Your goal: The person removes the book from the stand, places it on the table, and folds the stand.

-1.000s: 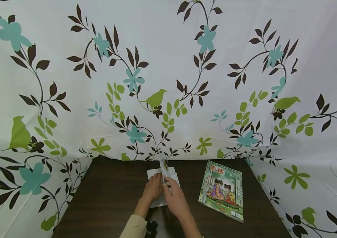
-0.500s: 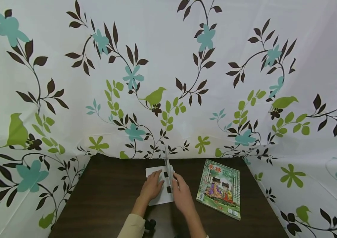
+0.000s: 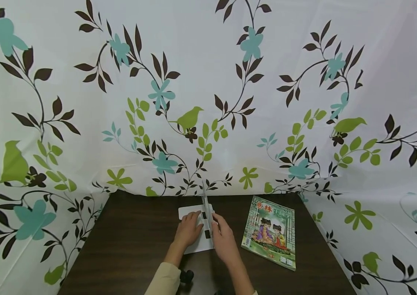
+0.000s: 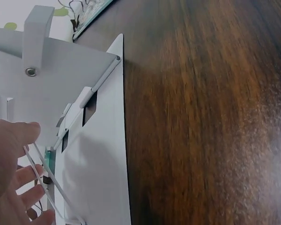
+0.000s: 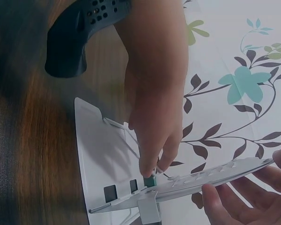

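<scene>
A white metal book stand stands at the middle of the table in the head view, its base plate [image 3: 200, 246] lying flat and its back plate [image 3: 205, 207] raised almost edge-on to me. Dark square slots [image 4: 90, 108] show along the hinge side. Over the base, my left hand [image 3: 187, 229] holds the thin white wire leg [image 4: 61, 190] between thumb and fingers. On the other side my right hand [image 3: 226, 239] grips the raised plate, thumb on one face and fingers behind. A folded metal tab [image 4: 36, 37] sticks out from that plate.
A green illustrated magazine [image 3: 270, 232] lies flat at the right of the dark wooden table [image 3: 131, 237]. Behind and at the sides hangs a white cloth [image 3: 208, 61] printed with leaves and birds. A black wrist device [image 5: 65, 51] sits on the left forearm.
The raised plate has turned more edge-on, and the base with its dark slots shows more. My left hand has shifted slightly left; the right hand has moved outward with the plate.
</scene>
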The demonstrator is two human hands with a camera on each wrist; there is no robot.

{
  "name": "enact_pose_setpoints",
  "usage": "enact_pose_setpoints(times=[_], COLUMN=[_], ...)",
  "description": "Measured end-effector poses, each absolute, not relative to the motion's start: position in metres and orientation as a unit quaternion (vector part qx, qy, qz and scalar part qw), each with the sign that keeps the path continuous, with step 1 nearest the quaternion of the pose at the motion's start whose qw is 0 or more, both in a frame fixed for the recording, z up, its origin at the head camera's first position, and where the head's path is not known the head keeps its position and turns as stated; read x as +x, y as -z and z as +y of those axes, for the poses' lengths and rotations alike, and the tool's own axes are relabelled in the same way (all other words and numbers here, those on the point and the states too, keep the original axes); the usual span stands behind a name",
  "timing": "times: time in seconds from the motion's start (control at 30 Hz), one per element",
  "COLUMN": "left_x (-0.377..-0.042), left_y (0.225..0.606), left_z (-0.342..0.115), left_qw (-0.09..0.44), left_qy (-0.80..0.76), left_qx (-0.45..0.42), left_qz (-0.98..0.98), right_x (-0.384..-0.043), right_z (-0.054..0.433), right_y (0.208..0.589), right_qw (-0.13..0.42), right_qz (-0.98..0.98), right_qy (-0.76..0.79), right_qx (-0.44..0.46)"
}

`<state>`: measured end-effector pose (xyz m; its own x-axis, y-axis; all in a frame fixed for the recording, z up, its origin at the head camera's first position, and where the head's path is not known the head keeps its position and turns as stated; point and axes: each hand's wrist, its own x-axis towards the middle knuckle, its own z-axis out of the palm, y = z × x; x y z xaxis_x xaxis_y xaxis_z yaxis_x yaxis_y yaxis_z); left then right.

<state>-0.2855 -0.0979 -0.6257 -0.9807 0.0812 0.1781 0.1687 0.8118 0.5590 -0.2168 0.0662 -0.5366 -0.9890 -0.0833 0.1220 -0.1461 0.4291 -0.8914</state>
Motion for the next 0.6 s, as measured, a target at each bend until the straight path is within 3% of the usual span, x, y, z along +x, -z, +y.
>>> enact_pose_setpoints(times=[0.6], left_x=[-0.296], left_y=[0.638], left_z=[-0.088], left_qw=[0.036], left_qy=[0.266], left_qx=[-0.049], left_qz=[-0.962], right_x=[-0.218], right_z=[0.066], right_y=[0.535], right_qw=[0.023], right_qz=[-0.843], right_qy=[-0.534], right_qx=[0.06])
